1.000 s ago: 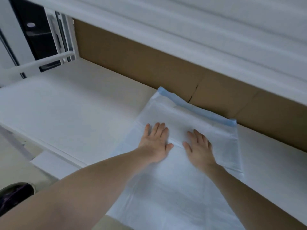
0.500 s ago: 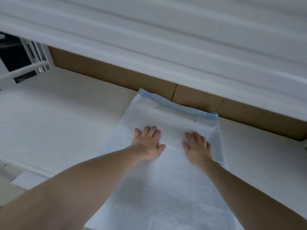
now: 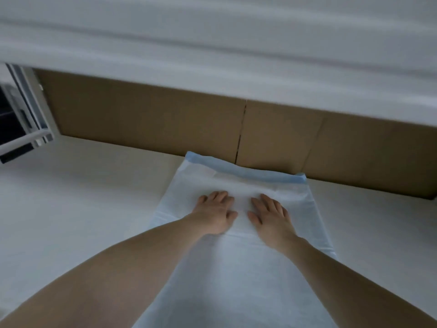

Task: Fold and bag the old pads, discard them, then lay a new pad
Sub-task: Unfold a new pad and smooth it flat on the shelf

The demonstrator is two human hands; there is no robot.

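A white shelf surface (image 3: 78,209) carries the pad (image 3: 236,280), its long axis running near to far, blue edge against the far cardboard (image 3: 153,119). Left hand (image 3: 214,214) and right hand (image 3: 272,218) press flat, fingers straight, grasping nothing.

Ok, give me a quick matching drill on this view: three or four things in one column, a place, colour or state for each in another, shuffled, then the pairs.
Things:
1. left hand
2. right hand
3. pad's far edge strip
4. cardboard panel

Descriptions:
A. brown, upright behind the white surface
B. blue, lying next to the cardboard
C. flat on the pad, on the side nearer the window frame
D. flat on the pad, on the side away from the window frame

Pairs: 1-C, 2-D, 3-B, 4-A
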